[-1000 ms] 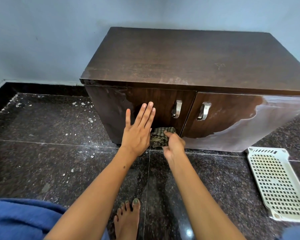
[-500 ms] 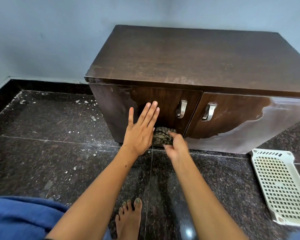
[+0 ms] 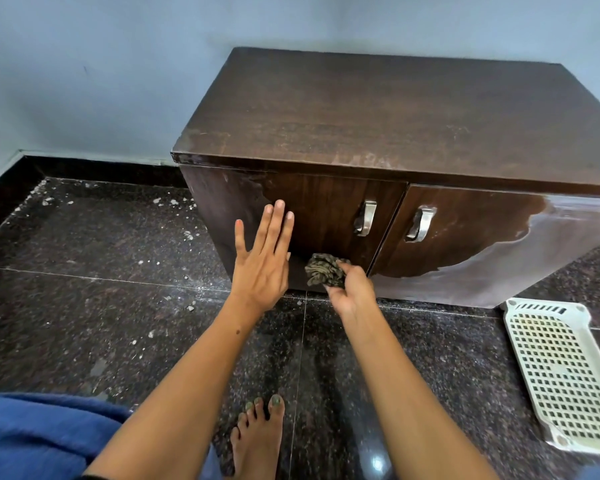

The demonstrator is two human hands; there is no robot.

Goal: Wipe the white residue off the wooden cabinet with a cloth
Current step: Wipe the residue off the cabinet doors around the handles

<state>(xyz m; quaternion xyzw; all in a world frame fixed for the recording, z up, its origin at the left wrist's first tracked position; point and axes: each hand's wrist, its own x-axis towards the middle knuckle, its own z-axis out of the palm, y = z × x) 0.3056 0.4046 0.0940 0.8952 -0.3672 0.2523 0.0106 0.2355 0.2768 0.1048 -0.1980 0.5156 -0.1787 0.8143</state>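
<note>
- Scrubbing low on the left door (image 3: 326, 216) now: our right hand (image 3: 352, 289) has the cloth (image 3: 324, 270) bunched in curled fingers and pressed against the bottom strip of the cabinet (image 3: 395, 109), just above the floor (image 3: 118, 306).
- A second ago the cloth sat a touch higher and flatter; half a second ago it was balled up tight against the door's bottom edge, and now it has slid slightly rightward, toward the seam between the two doors.
- Our left hand (image 3: 262, 261) has hardly shifted on the same door, fingers straight and spread, palm flat on the wood, bracing us.
- What that tells us: we read these as short back-and-forth strokes on one stubborn patch, not a sweep across the front.
- The left door's middle looks dark and clean, though a pale haze hangs on its upper left corner.
- The big job waits: the right door (image 3: 465, 237) carries a broad whitish film across its lower right half, and the top's front edge shows faint pale smears.
- We judge the task well short of done; the right door should come next.
- A white basket (image 3: 565, 372) lies on the floor to the right, near that corner.
</note>
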